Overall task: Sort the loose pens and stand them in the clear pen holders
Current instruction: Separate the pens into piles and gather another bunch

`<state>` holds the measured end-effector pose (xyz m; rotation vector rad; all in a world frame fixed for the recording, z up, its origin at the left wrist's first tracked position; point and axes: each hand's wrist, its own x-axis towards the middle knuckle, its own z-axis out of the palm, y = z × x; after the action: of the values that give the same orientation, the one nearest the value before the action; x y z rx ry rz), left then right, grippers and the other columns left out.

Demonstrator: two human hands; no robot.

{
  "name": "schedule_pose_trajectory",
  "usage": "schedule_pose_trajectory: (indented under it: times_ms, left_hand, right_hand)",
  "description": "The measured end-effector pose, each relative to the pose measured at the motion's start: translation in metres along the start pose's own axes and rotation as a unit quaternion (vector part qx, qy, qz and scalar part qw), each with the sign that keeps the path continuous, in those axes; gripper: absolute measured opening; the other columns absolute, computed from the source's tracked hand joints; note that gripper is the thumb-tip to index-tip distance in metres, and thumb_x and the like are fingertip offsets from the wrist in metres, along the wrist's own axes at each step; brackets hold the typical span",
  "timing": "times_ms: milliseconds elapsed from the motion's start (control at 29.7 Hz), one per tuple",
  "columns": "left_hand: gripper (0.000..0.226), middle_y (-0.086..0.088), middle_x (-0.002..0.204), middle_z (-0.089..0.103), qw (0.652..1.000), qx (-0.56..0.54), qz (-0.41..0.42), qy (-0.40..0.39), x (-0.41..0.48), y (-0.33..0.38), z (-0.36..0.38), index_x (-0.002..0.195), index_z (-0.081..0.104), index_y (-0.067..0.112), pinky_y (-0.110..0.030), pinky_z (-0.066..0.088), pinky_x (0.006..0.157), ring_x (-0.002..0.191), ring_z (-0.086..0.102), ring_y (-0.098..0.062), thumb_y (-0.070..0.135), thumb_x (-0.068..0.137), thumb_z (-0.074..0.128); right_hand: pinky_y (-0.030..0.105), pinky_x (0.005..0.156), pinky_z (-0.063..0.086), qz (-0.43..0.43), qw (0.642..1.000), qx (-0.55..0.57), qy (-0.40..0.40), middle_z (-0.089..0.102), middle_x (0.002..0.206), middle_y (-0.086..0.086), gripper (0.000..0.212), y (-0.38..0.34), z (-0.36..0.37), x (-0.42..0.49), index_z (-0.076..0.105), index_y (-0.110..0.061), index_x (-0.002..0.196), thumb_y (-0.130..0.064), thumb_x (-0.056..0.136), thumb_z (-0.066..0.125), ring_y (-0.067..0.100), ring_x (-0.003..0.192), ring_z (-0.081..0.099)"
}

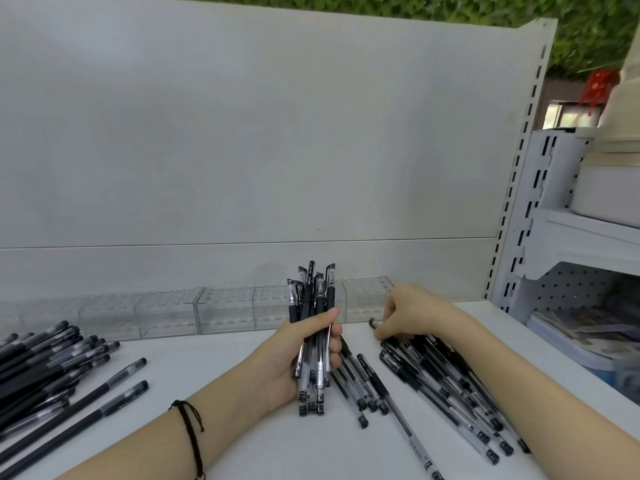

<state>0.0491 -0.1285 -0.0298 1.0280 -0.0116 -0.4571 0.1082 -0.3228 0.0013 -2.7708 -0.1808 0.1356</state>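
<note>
Your left grip is closed around a bundle of clear-barrelled pens, held upright above the counter with the caps up. Your right grip is curled down on the right pile and pinches the end of a single pen. Draw that pen out along its own length so that the pens crossing it do not roll off the pile. Check that its barrel matches the bundle, turn it cap up, and slide it in beside the others. Keep the left grip firm, because the lower ends of the bundle sit uneven and one pen could slip through. Level those ends against the counter before you lower the bundle into a holder. Count: two hands at work; at least five pens in the bundle; at least five clear pen holders in a row along the back of the counter, with no pen seen standing in them; two piles, the darker left pile and the right pile, each too tangled to count; roughly four loose pens between your hands.
</note>
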Motion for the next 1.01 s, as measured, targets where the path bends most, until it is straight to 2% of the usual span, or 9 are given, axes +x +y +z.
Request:
schedule_pose_trajectory:
  times_ms: [134,269,370,437,639,740,807,908,1009]
  left_hand:
    - [0.018,-0.008,0.062,0.057,1.0,0.018,-0.014,-0.002,0.002,0.001,-0.004,0.077,0.064,0.005,-0.022,0.049,0.046,0.046,0.054,-0.016,0.021,0.078,0.072]
    - [0.021,-0.013,0.086,0.073,1.0,-0.003,0.002,0.023,0.0,0.0,0.002,0.087,0.068,0.002,-0.023,0.056,0.05,0.064,0.071,-0.02,0.017,0.073,0.072]
    - [0.031,-0.019,0.106,0.072,1.0,-0.011,0.004,0.005,0.0,-0.001,0.006,0.099,0.067,-0.003,-0.03,0.061,0.071,0.091,0.073,-0.027,0.017,0.075,0.068]
    - [0.041,-0.02,0.109,0.071,1.0,-0.016,-0.003,-0.011,-0.002,-0.001,0.008,0.109,0.066,-0.006,-0.035,0.059,0.08,0.097,0.071,-0.029,0.019,0.077,0.066]
    - [0.036,-0.014,0.078,0.07,1.0,0.007,-0.021,-0.008,-0.006,-0.004,0.008,0.103,0.065,-0.003,-0.032,0.06,0.058,0.063,0.069,-0.023,0.02,0.077,0.07]
    - [0.014,-0.007,0.07,0.06,1.0,-0.015,-0.006,-0.022,-0.006,-0.004,0.007,0.08,0.064,0.007,-0.025,0.052,0.049,0.052,0.055,-0.015,0.017,0.076,0.074]
    - [0.015,-0.006,0.067,0.056,1.0,-0.028,0.004,-0.006,-0.005,-0.004,0.007,0.07,0.063,0.008,-0.023,0.048,0.045,0.048,0.051,-0.013,0.015,0.072,0.076]
    - [0.02,-0.003,0.063,0.051,0.999,-0.046,0.006,0.002,-0.003,-0.004,0.008,0.071,0.058,0.009,-0.02,0.043,0.041,0.044,0.045,-0.011,0.013,0.069,0.077]
    - [0.025,0.001,0.06,0.043,0.999,-0.05,-0.003,0.0,-0.003,-0.003,0.008,0.075,0.052,0.012,-0.018,0.037,0.038,0.041,0.041,-0.009,0.015,0.068,0.077]
  right_hand:
    - [0.018,0.038,0.028,-0.001,0.986,0.166,-0.008,0.054,0.048,0.003,0.019,-0.002,-0.01,-0.003,0.064,-0.004,0.075,-0.021,0.079,0.072,0.011,0.037,0.039]
    - [0.018,0.037,0.021,-0.041,0.91,0.407,-0.066,0.049,0.044,-0.007,0.023,-0.009,-0.019,-0.008,0.053,-0.013,0.069,-0.015,0.086,0.068,0.006,0.035,0.035]
    - [0.015,0.036,0.023,-0.08,0.866,0.483,-0.1,0.065,0.061,-0.001,0.011,-0.016,-0.013,-0.014,0.06,-0.009,0.08,-0.016,0.087,0.065,0.004,0.039,0.037]
    - [0.013,0.036,0.026,-0.103,0.857,0.495,-0.097,0.071,0.08,0.008,0.011,-0.02,-0.008,-0.015,0.064,-0.007,0.084,-0.018,0.085,0.068,0.004,0.042,0.039]
    - [0.014,0.037,0.028,-0.148,0.887,0.435,-0.047,0.069,0.074,-0.001,0.018,-0.024,0.0,-0.017,0.066,-0.009,0.088,-0.025,0.083,0.071,0.007,0.046,0.043]
    - [0.017,0.044,0.034,-0.155,0.944,0.291,-0.021,0.067,0.067,-0.006,0.04,-0.018,-0.01,-0.022,0.066,-0.011,0.083,-0.05,0.073,0.07,0.007,0.048,0.044]
    - [0.019,0.053,0.039,-0.126,0.981,0.145,-0.039,0.064,0.062,-0.009,0.041,-0.007,-0.016,-0.022,0.065,-0.014,0.077,-0.053,0.072,0.074,0.007,0.051,0.046]
    - [0.023,0.066,0.043,-0.067,0.994,-0.004,-0.086,0.064,0.061,-0.011,0.036,0.005,-0.015,-0.021,0.067,-0.018,0.07,-0.053,0.072,0.077,0.005,0.06,0.052]
    - [0.027,0.077,0.048,-0.038,0.996,-0.018,-0.082,0.066,0.061,-0.011,0.032,0.004,-0.012,-0.019,0.074,-0.014,0.074,-0.046,0.074,0.077,0.005,0.066,0.058]
